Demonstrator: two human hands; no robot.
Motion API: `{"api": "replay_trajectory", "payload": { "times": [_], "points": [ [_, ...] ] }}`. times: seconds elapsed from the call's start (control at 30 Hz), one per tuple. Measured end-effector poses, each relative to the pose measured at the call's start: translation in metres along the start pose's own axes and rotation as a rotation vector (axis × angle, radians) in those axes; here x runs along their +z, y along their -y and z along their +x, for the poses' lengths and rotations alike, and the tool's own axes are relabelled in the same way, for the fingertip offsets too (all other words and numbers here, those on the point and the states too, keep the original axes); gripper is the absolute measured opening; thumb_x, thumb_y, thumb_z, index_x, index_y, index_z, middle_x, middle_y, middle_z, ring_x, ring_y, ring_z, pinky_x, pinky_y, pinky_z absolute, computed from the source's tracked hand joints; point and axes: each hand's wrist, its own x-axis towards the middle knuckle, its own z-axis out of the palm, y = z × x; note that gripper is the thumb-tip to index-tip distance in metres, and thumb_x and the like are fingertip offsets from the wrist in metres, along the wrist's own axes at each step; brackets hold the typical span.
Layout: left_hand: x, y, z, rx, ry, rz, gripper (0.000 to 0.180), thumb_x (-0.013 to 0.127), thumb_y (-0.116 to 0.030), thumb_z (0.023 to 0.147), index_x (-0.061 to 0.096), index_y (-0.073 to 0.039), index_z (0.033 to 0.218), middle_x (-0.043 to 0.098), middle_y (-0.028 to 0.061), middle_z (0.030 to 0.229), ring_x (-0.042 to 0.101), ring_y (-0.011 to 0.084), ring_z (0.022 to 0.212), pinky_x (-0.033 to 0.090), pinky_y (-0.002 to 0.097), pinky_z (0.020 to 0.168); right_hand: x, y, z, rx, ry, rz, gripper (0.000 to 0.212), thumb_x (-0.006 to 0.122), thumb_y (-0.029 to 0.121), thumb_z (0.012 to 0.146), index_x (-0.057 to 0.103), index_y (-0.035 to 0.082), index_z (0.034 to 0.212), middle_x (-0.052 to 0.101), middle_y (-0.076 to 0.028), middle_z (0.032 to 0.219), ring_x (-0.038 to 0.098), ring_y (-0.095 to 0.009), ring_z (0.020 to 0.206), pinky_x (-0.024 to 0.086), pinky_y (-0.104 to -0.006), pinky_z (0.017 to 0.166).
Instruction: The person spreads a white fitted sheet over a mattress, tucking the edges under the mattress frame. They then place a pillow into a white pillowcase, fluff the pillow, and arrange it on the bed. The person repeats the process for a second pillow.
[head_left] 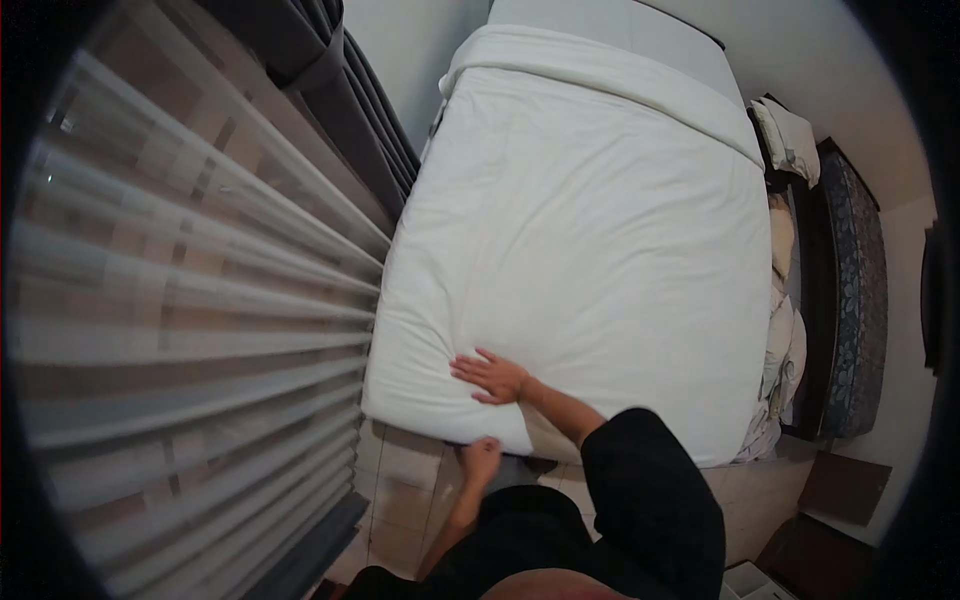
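A white duvet (600,220) covers most of the bed, with wrinkles running across it and a folded-back band near the head end. My right hand (493,378) lies flat on the duvet near the foot end, fingers spread and pressing on the cloth. Just below it, at the bed's near edge, my left hand (482,458) is closed on the duvet's hanging edge; its fingertips are partly hidden. Between the two hands, the near left corner of the duvet hangs in a smooth fold.
Sheer curtains (220,300) run along the left side, beside a dark tied-back drape (350,100). Pale tiles (400,490) floor the near side. To the right are pillows (785,345), a dark patterned mattress (855,290) and a brown box-like piece (848,487).
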Motion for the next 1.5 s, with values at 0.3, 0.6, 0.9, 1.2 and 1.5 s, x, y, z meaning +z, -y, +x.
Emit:
{"api": "replay_trajectory", "payload": {
  "times": [0.3,0.6,0.9,1.2,1.5],
  "points": [
    [-0.159,-0.129,0.346,0.236,-0.541,0.398,0.079,0.068,-0.052,0.093,0.045,0.002,0.145,0.055,0.0244,0.14,0.054,0.0406,0.129,0.041,0.0524,0.107,-0.015,-0.021,0.011,0.094,0.103,0.071,0.074,0.054,0.036,0.098,0.03,0.014,0.163,0.026,-0.008,0.171,0.022,-0.026,0.159,0.02,-0.0543,0.127],
    [-0.135,-0.103,0.378,-0.018,-0.535,0.495,0.059,0.061,-0.046,0.094,0.051,-0.008,0.137,0.071,0.0234,0.115,0.069,0.0481,0.097,0.054,0.0567,0.085,0.012,-0.034,0.009,0.099,0.016,0.186,0.07,0.052,0.035,0.098,0.033,0.016,0.163,0.028,-0.006,0.171,0.026,-0.024,0.158,0.025,-0.0521,0.126],
    [-0.138,-0.104,0.381,0.082,-0.498,0.468,0.059,0.06,-0.044,0.095,0.049,-0.005,0.139,0.068,0.0228,0.125,0.067,0.0467,0.103,0.052,0.0572,0.085,-0.021,-0.031,0.005,0.427,-0.097,0.137,0.072,0.06,0.033,0.093,0.04,0.011,0.158,0.033,-0.012,0.168,0.028,-0.028,0.157,0.019,-0.0606,0.125],
    [-0.165,-0.056,0.348,0.499,-0.319,0.604,0.068,0.053,-0.03,0.105,0.03,0.013,0.152,0.046,0.0332,0.147,0.046,0.0487,0.135,0.036,0.0536,0.114,-0.261,-0.344,-0.036,1.67,-0.921,-0.544,0.081,0.051,0.048,0.103,0.026,-0.002,0.162,0.023,-0.017,0.171,0.015,-0.031,0.16,0.003,-0.0609,0.127],
    [-0.196,-0.133,0.392,0.305,-0.039,0.132,0.068,0.043,-0.038,0.107,0.03,0.011,0.152,0.043,0.0334,0.147,0.044,0.0465,0.138,0.029,0.0531,0.119,-0.345,-0.584,0.287,1.094,-0.775,-0.436,0.107,0.056,0.063,0.095,0.019,-0.014,0.159,0.02,-0.027,0.169,0.013,-0.037,0.16,0.008,-0.0572,0.128]
  ]
}}
